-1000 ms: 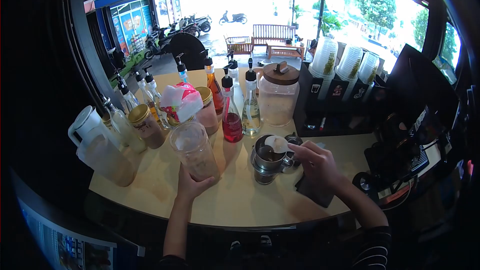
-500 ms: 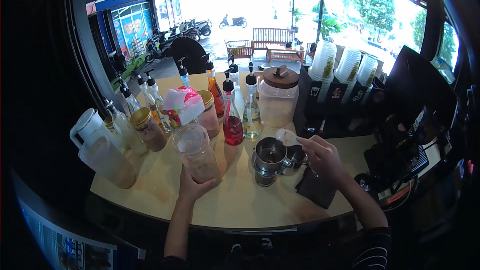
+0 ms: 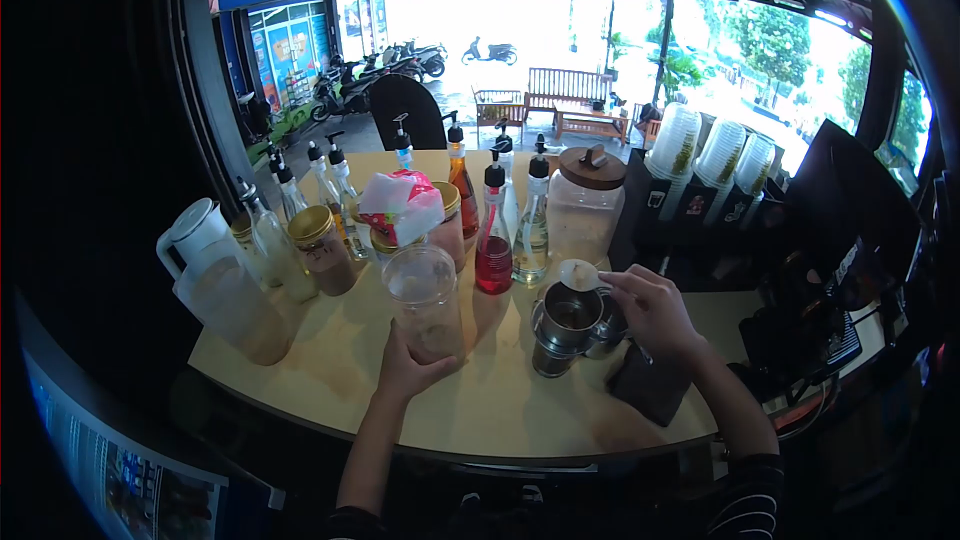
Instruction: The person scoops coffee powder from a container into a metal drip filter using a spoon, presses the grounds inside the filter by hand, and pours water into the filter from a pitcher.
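My left hand [image 3: 410,370] is wrapped round the lower part of a clear jar [image 3: 425,290], which stands on the counter with its top uncovered. The fingers of my right hand [image 3: 655,315] pinch the handle of a small translucent scoop [image 3: 578,275]. Its round bowl is held at the back rim of a metal drip filter [image 3: 574,318]. What the scoop contains, if anything, is too small to make out. Below the filter is a cup [image 3: 552,358], with a dark cloth [image 3: 650,385] to its right. Some dark content shows at the bottom of the filter.
Pump bottles, among them a red syrup bottle [image 3: 494,260], stand behind the jar. A pink-and-white packet [image 3: 402,208] rests on gold-lidded jars. The pitcher [image 3: 230,290] is at left, a wooden-lidded container [image 3: 585,215] behind the filter, and stacked plastic cups [image 3: 715,155] at right.
The view has turned slightly left, so everything sits further right. Relative to the metal filter, my right hand and the scoop have moved left, over its rim. My left hand stays on the jar.
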A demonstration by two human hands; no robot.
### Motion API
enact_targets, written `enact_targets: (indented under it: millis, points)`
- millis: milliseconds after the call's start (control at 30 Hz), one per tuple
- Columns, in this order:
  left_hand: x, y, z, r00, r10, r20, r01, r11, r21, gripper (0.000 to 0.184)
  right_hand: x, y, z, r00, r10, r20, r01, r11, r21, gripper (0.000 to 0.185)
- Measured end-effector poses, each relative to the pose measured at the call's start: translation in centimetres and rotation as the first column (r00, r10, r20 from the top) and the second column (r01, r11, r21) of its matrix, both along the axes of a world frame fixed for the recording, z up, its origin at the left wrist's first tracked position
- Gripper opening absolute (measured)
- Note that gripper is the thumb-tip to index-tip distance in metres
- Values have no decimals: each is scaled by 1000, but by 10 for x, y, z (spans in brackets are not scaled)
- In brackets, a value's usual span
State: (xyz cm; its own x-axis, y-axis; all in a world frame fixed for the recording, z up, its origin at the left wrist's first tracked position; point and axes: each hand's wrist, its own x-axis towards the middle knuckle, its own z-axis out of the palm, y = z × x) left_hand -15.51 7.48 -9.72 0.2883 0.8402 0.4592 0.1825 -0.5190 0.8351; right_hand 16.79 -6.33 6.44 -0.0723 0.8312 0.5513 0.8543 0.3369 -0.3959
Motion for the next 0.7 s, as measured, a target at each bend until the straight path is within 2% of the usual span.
enact_targets:
  millis: [33,100,167,233,300,333,400,433,500,567,633,700]
  points:
    - [-1,0,-1,1000,7,-21,-8,999,-50,101,-8,4,8,998,4,-55,-8,998,-69,26]
    - [-2,1,-3,999,31,-22,-32,999,-23,103,-23,18,20,996,21,-87,-32,992,-121,25]
    - [-3,-1,-1,998,56,-26,-56,998,1,106,-41,36,26,986,156,-52,-156,988,4,24]
    - [-4,-4,5,999,33,-34,-35,997,-65,110,-62,55,34,982,188,0,-188,982,11,24]
    - [-4,-3,2,999,34,-29,-35,998,-57,108,-83,78,34,952,273,135,-284,957,66,23]
    - [-5,-2,1,999,27,-23,-28,998,-48,106,-94,89,36,951,279,133,-290,955,64,23]
    - [-6,0,0,999,28,-18,-28,999,-34,105,-116,108,37,843,317,435,-402,908,118,19]
    - [-7,1,-1,1000,24,-12,-24,1000,-16,104,-126,112,35,840,324,436,-409,905,115,19]
    - [-10,3,-1,1000,21,-20,-22,1000,-15,105,-140,120,33,649,237,723,-359,933,16,29]
    - [-10,4,-1,1000,10,-30,-11,1000,-15,106,-142,122,28,630,250,735,-370,929,2,33]
    - [-9,2,3,999,41,-3,-41,999,-22,110,-138,115,30,739,271,617,-458,873,166,35]
    - [-8,0,4,999,44,14,-44,998,-42,111,-122,97,39,797,260,545,-425,883,200,33]
